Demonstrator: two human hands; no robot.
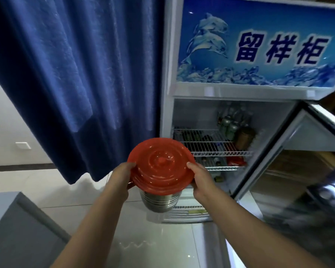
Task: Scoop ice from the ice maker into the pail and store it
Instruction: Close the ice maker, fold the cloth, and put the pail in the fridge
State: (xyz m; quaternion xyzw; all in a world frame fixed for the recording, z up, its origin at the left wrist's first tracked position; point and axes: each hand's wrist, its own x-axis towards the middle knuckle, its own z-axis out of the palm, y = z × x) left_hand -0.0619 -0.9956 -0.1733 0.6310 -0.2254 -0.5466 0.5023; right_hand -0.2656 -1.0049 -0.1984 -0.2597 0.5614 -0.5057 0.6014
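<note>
Pail [160, 201], steel and capped by a red lid [161, 161], is hanging in mid-air before the open display fridge [167, 117]; left hand [120, 176] and right hand [201, 178] are gripping opposite edges of the lid, fingers [190, 165] curling around its rim, beside a blue curtain [75, 74].

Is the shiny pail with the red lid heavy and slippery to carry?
Probably a bit heavy: both the left hand and right hand hold it at the red lid. The steel pail looks smooth, so likely slippery, though its ridges may help. It seems stiff, not floppy.
</note>
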